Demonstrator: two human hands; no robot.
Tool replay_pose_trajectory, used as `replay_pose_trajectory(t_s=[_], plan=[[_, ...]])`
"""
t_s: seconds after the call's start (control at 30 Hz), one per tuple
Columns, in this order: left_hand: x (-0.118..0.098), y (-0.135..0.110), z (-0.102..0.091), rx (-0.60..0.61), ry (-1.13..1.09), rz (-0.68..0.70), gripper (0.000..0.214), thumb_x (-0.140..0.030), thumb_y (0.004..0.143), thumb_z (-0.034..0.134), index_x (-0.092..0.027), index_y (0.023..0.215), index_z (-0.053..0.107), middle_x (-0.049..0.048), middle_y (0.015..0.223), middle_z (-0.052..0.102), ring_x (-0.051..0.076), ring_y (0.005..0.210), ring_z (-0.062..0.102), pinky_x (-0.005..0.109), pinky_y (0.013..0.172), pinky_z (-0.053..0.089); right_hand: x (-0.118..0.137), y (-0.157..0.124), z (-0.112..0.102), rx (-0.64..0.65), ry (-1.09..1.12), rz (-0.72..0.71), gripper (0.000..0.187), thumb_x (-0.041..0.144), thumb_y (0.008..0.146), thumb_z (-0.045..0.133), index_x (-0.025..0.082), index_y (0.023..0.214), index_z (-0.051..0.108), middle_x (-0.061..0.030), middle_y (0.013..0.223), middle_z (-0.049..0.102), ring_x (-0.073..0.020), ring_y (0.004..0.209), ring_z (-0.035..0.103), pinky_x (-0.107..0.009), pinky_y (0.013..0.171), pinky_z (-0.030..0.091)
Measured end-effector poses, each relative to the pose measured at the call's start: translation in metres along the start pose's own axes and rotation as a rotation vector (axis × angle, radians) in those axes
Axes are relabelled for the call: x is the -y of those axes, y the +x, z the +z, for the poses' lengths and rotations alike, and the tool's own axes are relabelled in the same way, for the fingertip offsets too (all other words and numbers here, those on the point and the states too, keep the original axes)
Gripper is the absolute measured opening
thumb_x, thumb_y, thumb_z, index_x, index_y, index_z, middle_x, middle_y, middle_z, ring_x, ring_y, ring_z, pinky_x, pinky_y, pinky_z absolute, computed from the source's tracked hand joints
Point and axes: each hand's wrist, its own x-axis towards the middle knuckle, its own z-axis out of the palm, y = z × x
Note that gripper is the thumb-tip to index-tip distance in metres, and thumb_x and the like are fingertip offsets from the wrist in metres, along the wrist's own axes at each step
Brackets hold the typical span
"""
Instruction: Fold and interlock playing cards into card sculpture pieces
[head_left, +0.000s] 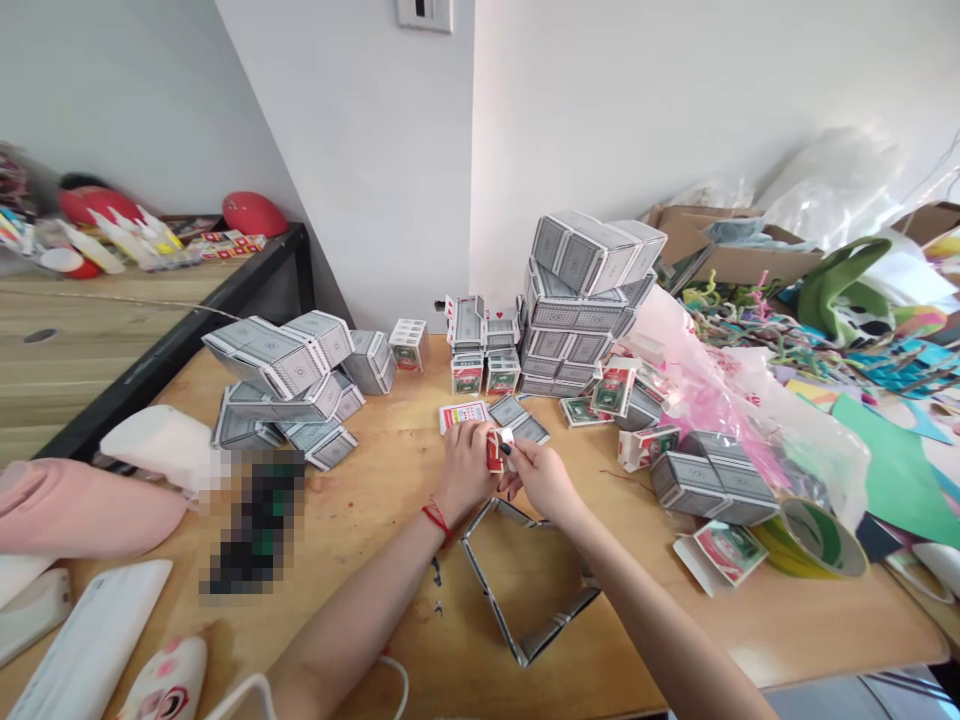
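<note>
Over the middle of the table, my left hand (469, 465) is closed around a small red and white playing-card box (494, 452). My right hand (546, 482) pinches at the white end of that same box, its fingers drawn together. Most of the box is hidden by my fingers. Just behind my hands lie a flat red and white card (463, 414) and a grey-patterned panel of cards (519, 418). Below my wrists, a hollow angular frame of grey cards (487, 590) rests on the wood.
Tall grey card-block stacks (574, 310) stand at the back; more grey blocks (281, 375) are piled left. Loose card boxes (727, 553), yellow tape (817, 540) and a pink plastic bag (750, 400) lie right. A pink case (82, 508) sits left.
</note>
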Motion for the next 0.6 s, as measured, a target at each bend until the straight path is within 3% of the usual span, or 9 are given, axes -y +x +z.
replay_pose_trajectory(t_s=[0.13,0.37,0.6], plan=[[-0.002,0.000,-0.003,0.038,0.024,-0.003,0.035,-0.019,0.075,0.049,-0.015,0.109,0.044,0.0111,0.102,0.050,0.024,0.093,0.043,0.041,0.082,0.037,-0.002,0.002,0.002,0.004,0.078,0.071,0.022,0.032,0.083,0.037,0.019,0.074,0.053,0.0001,0.050,0.059,-0.0172,0.047,0.061,-0.026,0.046,0.049],[-0.002,0.000,-0.002,0.068,0.059,-0.001,0.045,-0.028,0.070,0.056,-0.013,0.111,0.044,0.0129,0.104,0.049,0.026,0.095,0.043,0.042,0.083,0.036,0.001,0.000,0.005,-0.059,-0.128,0.061,0.022,0.027,0.083,0.036,0.020,0.073,0.054,-0.0022,0.055,0.064,-0.0162,0.047,0.062,-0.023,0.047,0.046],[-0.002,-0.003,0.003,0.014,0.055,-0.054,0.033,-0.018,0.074,0.050,-0.015,0.107,0.045,0.0110,0.103,0.052,0.024,0.095,0.045,0.041,0.083,0.036,0.012,-0.008,0.010,-0.150,-0.460,-0.134,0.029,0.022,0.085,0.034,0.020,0.065,0.054,-0.0014,0.051,0.060,-0.0144,0.052,0.058,-0.021,0.054,0.039]])
